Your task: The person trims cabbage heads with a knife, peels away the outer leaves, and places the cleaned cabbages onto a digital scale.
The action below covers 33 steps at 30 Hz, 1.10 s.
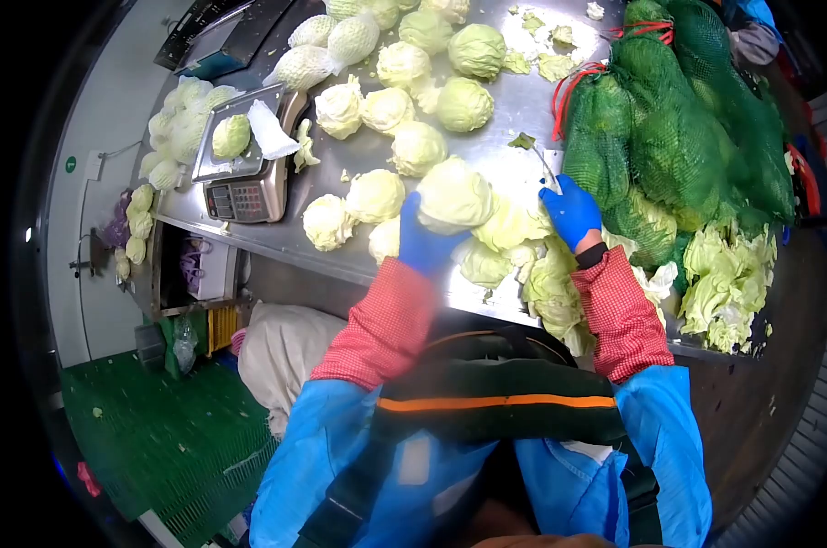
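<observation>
My left hand (422, 239), in a blue glove, is closed against the left side of a pale cabbage (455, 195) above the metal table. In my right hand (570, 212), also blue-gloved, is a knife (547, 168), its thin blade pointing up and left, with a bit of green leaf at the tip. Between my hands, loose cabbage leaves (514, 219) lie on the table, and more leaves (552, 290) hang at its front edge. Several trimmed cabbages (420, 149) stand just beyond and left of my left hand.
A scale (247, 201) bearing one cabbage is at the left, beside net-wrapped cabbages (183, 119). Green mesh sacks (674, 137) of cabbages fill the right side of the metal table (322, 260). A leaf pile (726, 283) lies below them. Another person's arm (756, 41) shows top right.
</observation>
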Each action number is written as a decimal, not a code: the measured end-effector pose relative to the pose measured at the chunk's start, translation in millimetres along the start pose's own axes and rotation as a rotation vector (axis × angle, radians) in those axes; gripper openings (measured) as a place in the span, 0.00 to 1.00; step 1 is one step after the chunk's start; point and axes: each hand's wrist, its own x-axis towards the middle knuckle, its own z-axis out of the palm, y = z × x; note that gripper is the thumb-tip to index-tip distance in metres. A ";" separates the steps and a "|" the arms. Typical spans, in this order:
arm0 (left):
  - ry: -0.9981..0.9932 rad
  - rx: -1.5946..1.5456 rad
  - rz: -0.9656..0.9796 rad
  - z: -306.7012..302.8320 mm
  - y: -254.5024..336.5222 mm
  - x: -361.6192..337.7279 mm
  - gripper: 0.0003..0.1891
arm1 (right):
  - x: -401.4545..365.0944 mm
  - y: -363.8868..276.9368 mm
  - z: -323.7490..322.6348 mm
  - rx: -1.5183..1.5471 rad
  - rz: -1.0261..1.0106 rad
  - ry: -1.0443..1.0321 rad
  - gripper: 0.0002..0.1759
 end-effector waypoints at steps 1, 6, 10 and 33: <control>-0.021 0.070 0.018 4.4 0.4 -0.1 0.40 | 0.1 -5.3 -3.5 -0.041 0.015 0.007 0.22; -0.187 0.491 0.203 -22.9 -7.9 19.6 0.41 | -0.2 -7.8 -4.7 -0.141 -0.056 0.142 0.35; -0.176 0.114 0.017 1.3 -9.0 9.3 0.44 | -38.5 -70.6 -42.6 0.105 -0.137 0.150 0.46; -0.255 1.360 0.595 23.9 -5.9 -9.6 0.36 | -59.9 -74.2 -59.9 0.251 -0.298 -0.081 0.46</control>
